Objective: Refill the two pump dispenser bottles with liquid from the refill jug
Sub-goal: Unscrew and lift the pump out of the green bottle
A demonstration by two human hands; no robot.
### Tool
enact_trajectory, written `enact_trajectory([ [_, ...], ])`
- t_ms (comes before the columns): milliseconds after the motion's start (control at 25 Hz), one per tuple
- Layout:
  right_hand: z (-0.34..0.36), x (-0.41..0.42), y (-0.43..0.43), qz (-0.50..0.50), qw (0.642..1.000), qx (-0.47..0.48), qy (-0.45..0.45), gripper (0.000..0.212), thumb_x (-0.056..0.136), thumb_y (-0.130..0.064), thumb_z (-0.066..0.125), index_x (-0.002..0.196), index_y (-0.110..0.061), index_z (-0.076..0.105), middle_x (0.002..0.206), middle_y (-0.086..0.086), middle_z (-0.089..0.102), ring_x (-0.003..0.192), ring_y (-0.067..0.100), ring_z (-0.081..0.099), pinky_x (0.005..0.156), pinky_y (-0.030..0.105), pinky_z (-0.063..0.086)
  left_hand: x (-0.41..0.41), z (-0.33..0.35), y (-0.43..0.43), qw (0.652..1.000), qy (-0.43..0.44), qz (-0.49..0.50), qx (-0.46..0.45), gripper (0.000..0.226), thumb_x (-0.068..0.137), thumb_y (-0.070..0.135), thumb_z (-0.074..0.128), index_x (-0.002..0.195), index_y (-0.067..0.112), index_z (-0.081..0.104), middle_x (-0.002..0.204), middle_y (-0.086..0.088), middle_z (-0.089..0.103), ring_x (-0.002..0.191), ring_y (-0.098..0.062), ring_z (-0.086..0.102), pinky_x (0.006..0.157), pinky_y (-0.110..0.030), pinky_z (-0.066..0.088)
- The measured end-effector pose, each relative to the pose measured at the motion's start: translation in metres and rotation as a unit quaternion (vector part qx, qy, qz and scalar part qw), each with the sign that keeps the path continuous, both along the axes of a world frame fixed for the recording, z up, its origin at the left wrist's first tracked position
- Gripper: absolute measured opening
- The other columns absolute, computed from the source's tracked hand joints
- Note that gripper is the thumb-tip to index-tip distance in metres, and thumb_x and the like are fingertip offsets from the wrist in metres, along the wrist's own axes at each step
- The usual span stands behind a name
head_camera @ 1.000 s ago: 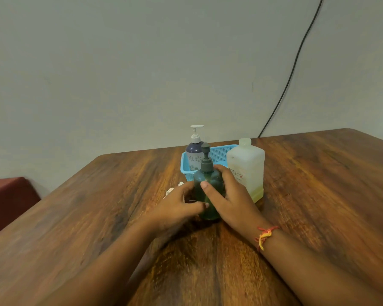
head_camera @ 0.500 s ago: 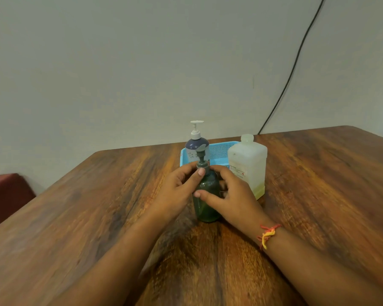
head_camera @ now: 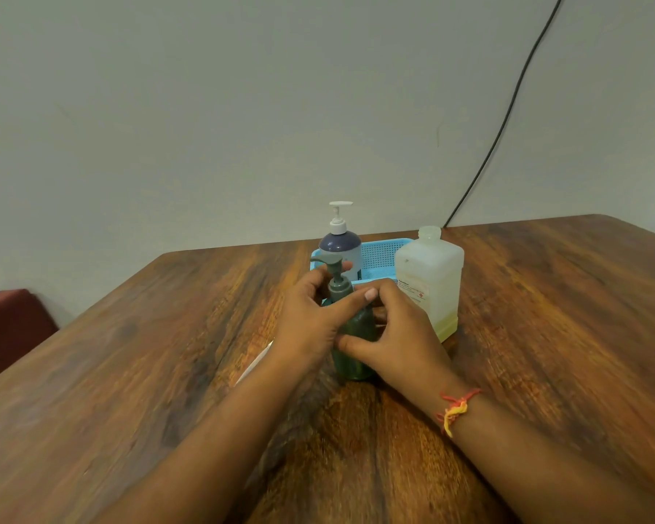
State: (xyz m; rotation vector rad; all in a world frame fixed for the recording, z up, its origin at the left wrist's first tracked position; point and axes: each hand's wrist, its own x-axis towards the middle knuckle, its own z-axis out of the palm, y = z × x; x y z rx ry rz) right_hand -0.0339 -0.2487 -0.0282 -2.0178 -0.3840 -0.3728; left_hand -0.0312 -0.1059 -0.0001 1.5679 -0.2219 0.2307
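A dark green pump bottle [head_camera: 352, 363] stands upright on the wooden table [head_camera: 129, 372]. My left hand [head_camera: 311, 319] grips its grey pump collar just under the nozzle. My right hand [head_camera: 398, 334] wraps around the bottle's body from the right. Behind it, a purple bottle with a white pump [head_camera: 340, 243] stands in a blue mesh basket [head_camera: 380, 255]. The translucent white refill jug [head_camera: 430, 281] stands uncapped to the right, with a little yellow liquid at its bottom.
A thin white object [head_camera: 252, 366] lies on the table, partly hidden under my left forearm. A black cable [head_camera: 507, 111] runs down the wall behind the table. A dark red seat [head_camera: 8, 327] sits beyond the table's left edge.
My left hand rose from the green bottle's side to its pump collar. The pump nozzle now points left. My right hand stayed on the bottle's body.
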Motion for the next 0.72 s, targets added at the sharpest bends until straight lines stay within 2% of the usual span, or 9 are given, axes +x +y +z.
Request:
enact_trajectory([
  [120, 0.001, -0.001, -0.001, 0.003, 1.000, 0.018, 0.004, 0.059, 0.074, -0.037, 0.086, 0.116, -0.042, 0.045, 0.125, -0.017, 0.055, 0.116, 0.006, 0.055, 0.089, 0.020, 0.051, -0.002, -0.001, 0.001, 1.000, -0.004, -0.025, -0.006, 0.048, 0.067, 0.033, 0.084, 0.111, 0.018, 0.072, 0.117, -0.002, 0.074, 0.116, -0.021, 0.069, 0.093, -0.045, 0.060],
  [240, 0.001, -0.001, -0.003, -0.001, 0.999, 0.040, 0.007, 0.067, 0.068, -0.046, 0.088, 0.120, -0.040, 0.046, 0.127, -0.013, 0.058, 0.114, 0.007, 0.059, 0.091, 0.027, 0.056, 0.000, -0.006, 0.009, 0.997, -0.005, -0.041, -0.061, 0.030, 0.080, 0.018, 0.082, 0.104, 0.013, 0.066, 0.102, -0.002, 0.076, 0.107, -0.023, 0.072, 0.090, -0.045, 0.059],
  [320, 0.000, 0.000, -0.003, 0.003, 0.999, 0.040, 0.013, 0.071, 0.065, -0.050, 0.088, 0.122, -0.039, 0.046, 0.127, -0.012, 0.059, 0.113, 0.007, 0.059, 0.092, 0.029, 0.057, 0.003, -0.008, 0.011, 0.996, -0.005, -0.036, -0.078, 0.020, 0.087, 0.006, 0.074, 0.102, 0.012, 0.062, 0.094, -0.002, 0.074, 0.102, -0.023, 0.072, 0.087, -0.042, 0.059],
  [400, 0.000, 0.000, -0.003, 0.006, 0.999, 0.032, 0.009, 0.071, 0.066, -0.051, 0.088, 0.121, -0.041, 0.046, 0.128, -0.012, 0.058, 0.114, 0.007, 0.060, 0.092, 0.031, 0.057, 0.002, -0.004, 0.010, 0.998, -0.020, -0.021, -0.056, 0.031, 0.086, 0.005, 0.075, 0.114, 0.013, 0.062, 0.102, -0.003, 0.074, 0.105, -0.022, 0.071, 0.086, -0.037, 0.060],
  [520, -0.001, 0.001, -0.002, 0.010, 1.000, 0.023, 0.003, 0.063, 0.069, -0.045, 0.087, 0.116, -0.045, 0.046, 0.126, -0.013, 0.059, 0.114, 0.007, 0.060, 0.092, 0.030, 0.058, 0.003, -0.003, 0.007, 0.999, -0.030, -0.035, 0.005, 0.048, 0.080, 0.025, 0.084, 0.124, 0.023, 0.066, 0.121, -0.002, 0.072, 0.117, -0.021, 0.067, 0.094, -0.042, 0.059],
  [600, 0.000, 0.001, -0.003, 0.013, 1.000, 0.018, 0.008, 0.063, 0.071, -0.044, 0.086, 0.118, -0.045, 0.045, 0.128, -0.013, 0.058, 0.115, 0.008, 0.059, 0.093, 0.030, 0.057, 0.002, -0.004, 0.009, 0.998, -0.018, -0.051, 0.015, 0.044, 0.079, 0.029, 0.081, 0.121, 0.022, 0.069, 0.124, -0.001, 0.071, 0.121, -0.021, 0.065, 0.097, -0.045, 0.058],
  [720, 0.001, 0.001, -0.005, 0.006, 1.000, 0.020, 0.011, 0.070, 0.068, -0.051, 0.086, 0.123, -0.041, 0.044, 0.131, -0.011, 0.058, 0.115, 0.010, 0.060, 0.093, 0.032, 0.057, -0.001, -0.005, 0.011, 0.997, 0.001, -0.058, -0.048, 0.024, 0.091, 0.007, 0.069, 0.114, 0.012, 0.065, 0.115, -0.005, 0.075, 0.115, -0.024, 0.070, 0.094, -0.045, 0.059],
])
